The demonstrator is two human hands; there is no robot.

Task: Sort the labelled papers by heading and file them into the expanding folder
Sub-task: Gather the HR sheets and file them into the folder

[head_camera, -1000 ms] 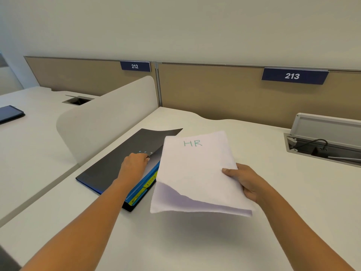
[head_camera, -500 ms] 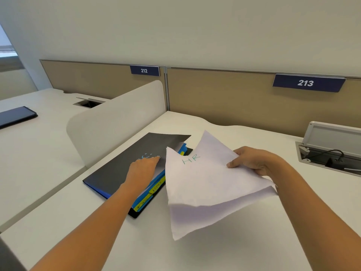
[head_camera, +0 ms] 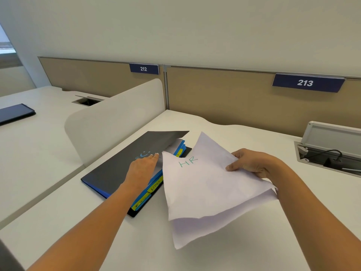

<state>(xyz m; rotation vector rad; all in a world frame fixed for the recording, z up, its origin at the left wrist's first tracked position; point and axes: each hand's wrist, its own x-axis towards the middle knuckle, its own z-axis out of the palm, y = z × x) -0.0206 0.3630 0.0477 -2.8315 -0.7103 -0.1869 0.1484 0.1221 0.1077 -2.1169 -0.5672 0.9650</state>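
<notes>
Pinched in the right hand point(head_camera: 252, 163), the HR papers point(head_camera: 205, 188) hang over the table point(head_camera: 244, 249), one corner at the open edge of the expanding folder point(head_camera: 119, 167), where the left hand point(head_camera: 142, 171) lies flat-fingered; the next move likely needs the matching pocket spread.

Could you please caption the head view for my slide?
The right hand holds HR papers beside the expanding folder; the left hand rests on it.
</notes>
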